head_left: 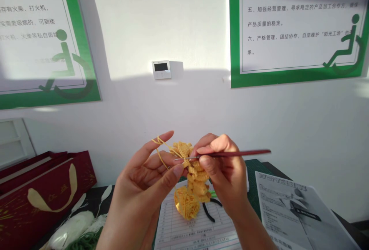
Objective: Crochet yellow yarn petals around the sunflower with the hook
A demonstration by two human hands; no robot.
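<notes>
My left hand (155, 173) pinches a yellow crocheted piece (198, 182) between thumb and fingers, with yellow yarn looped round its raised index finger. A crochet hook (236, 153) with a dark red handle is gripped in my right hand (220, 161). Its metal tip points left and meets the crochet near my left thumb. The ruffled piece hangs down between both hands. Below it a ball of yellow yarn (186, 204) rests on a printed sheet (198, 230). A black strip, curved, lies beside the ball.
A dark red gift bag (54, 192) stands at left, near white yarn (72, 229) and green yarn (86, 240). On the right, a printed page (300, 207) overlaps a green mat (253, 165). The wall behind carries a small white panel (161, 70) and green-framed posters (296, 79).
</notes>
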